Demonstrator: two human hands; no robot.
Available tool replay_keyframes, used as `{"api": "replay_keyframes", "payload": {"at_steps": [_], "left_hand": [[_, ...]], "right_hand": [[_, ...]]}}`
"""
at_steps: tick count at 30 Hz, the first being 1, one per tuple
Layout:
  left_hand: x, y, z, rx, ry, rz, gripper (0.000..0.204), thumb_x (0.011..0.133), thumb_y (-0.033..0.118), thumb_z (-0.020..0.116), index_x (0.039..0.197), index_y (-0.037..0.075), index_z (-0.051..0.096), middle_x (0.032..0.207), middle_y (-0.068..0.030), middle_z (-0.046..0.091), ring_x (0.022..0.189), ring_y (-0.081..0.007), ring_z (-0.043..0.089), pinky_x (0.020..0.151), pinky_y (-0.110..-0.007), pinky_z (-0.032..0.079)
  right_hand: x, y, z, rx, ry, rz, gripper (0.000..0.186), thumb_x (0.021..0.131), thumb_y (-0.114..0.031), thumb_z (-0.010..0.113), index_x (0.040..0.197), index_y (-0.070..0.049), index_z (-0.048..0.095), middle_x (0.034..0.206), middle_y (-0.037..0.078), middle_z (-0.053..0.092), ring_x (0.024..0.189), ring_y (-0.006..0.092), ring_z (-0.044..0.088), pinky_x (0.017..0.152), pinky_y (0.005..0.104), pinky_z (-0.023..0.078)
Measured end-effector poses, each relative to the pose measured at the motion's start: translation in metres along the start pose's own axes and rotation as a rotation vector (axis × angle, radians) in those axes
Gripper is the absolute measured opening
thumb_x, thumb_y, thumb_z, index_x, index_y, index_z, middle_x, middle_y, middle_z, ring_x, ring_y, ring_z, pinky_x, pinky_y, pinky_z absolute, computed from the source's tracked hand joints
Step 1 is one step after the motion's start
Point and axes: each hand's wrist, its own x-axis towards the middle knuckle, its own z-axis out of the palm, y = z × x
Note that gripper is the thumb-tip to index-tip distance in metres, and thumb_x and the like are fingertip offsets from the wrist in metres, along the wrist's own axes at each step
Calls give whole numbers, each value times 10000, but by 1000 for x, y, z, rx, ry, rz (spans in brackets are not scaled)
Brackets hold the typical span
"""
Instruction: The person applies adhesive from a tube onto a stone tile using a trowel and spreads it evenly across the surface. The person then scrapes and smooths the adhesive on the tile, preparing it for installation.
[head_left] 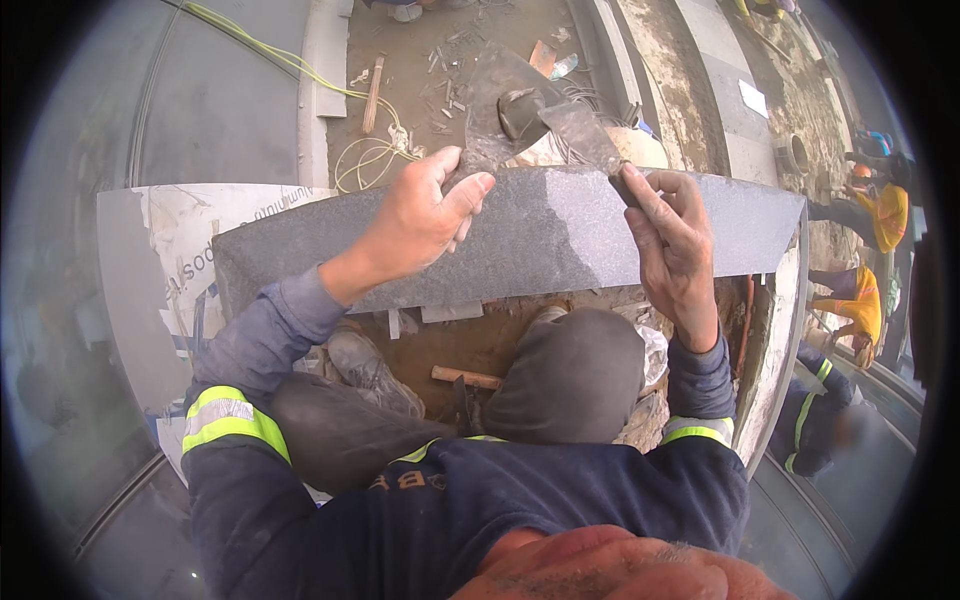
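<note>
A long grey stone slab (480,235) lies across in front of me; its left part looks darker than the right. My right hand (675,235) grips the dark handle of a putty knife (582,133) above the slab's far edge, its broad grey blade pointing away and to the left. Over the same edge, my left hand (430,215) is closed, thumb stretched along the curled fingers. A thin, mottled grey sheet-like piece (495,90) extends beyond those fingers; its kind and the grip on it are unclear. Both hands are apart from each other.
Beyond the slab are a dark round container (522,112), a yellow-green cable (300,68), a wooden strip (373,95) and scattered offcuts. Wood (466,377) lies between my legs. Printed sheeting (225,215) covers the left side. At right are people in yellow (888,218) and navy (805,420).
</note>
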Motion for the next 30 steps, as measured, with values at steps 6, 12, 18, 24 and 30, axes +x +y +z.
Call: {"api": "replay_keyframes", "payload": {"at_steps": [6, 12, 18, 24, 30], "left_hand": [[0, 4, 6, 49, -63, 9, 260, 1062, 246, 582, 939, 21, 541, 801, -34, 584, 586, -74, 562, 478, -244, 465], [-4, 5, 11, -33, -94, -49, 243, 1062, 227, 572, 942, 18, 539, 803, -38, 589, 591, -82, 575, 463, -244, 466], [-4, 8, 9, -82, -72, -41, 242, 1060, 219, 569, 938, 11, 547, 821, -47, 598, 592, -85, 580, 463, -238, 481], [-6, 10, 8, -145, -65, -68, 230, 1042, 207, 592, 952, -3, 566, 776, -37, 594, 556, -79, 573, 457, -251, 487], [-10, 17, 11, -191, -71, -40, 216, 1040, 200, 592, 969, -2, 570, 789, -30, 592, 563, -75, 571, 470, -246, 483]], "right_hand": [[11, -6, -2, -44, -95, -11, 477, 890, -10, 735, 1337, -174, 705, 1012, 99, 600, 709, 208, 599, 628, 376, 503], [18, -17, -9, -94, -128, 21, 478, 887, -9, 735, 1331, -184, 709, 1027, 95, 607, 715, 220, 602, 624, 371, 499], [21, -17, -9, -94, -89, -24, 489, 886, -4, 732, 1340, -183, 703, 1019, 104, 590, 749, 226, 596, 639, 370, 490], [23, -11, -7, -96, -66, -77, 498, 897, -10, 725, 1360, -188, 689, 1027, 103, 591, 734, 206, 598, 634, 380, 494], [22, -16, -15, -125, -249, -27, 481, 894, -38, 737, 1352, -180, 692, 1037, 116, 603, 729, 257, 606, 663, 413, 498]]}}
